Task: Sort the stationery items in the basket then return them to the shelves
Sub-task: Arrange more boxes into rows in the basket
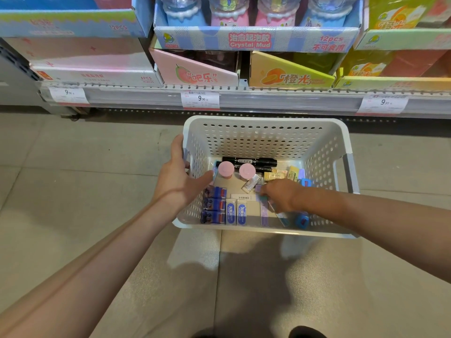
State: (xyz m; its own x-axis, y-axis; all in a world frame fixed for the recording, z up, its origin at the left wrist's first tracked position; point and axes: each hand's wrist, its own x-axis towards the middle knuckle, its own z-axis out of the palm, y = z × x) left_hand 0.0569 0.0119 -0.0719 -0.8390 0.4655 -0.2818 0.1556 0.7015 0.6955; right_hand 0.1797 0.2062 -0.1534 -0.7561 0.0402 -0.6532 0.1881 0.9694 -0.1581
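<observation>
A white perforated basket [268, 121] stands on the floor below the shelf. My left hand [177, 174] grips its left rim, thumb inside and fingers outside the wall. Inside lie black markers [251, 162], two pink-capped jars [225, 169], a row of dark blue erasers [214, 206], two white-and-blue erasers [235, 212], yellow erasers [275, 176], a purple ruler [264, 214] and blue sharpeners [302, 219]. My right hand [280, 194] reaches down into the basket's right half, fingers curled around a small teal item [263, 198]. What lies under the palm is hidden.
The bottom shelf [268, 100] runs across the back with 9.90 price tags. On it stand display boxes: a pink one [195, 71], a yellow one [290, 74], and a Crystal Mud box [253, 40] above. Grey tiled floor surrounds the basket.
</observation>
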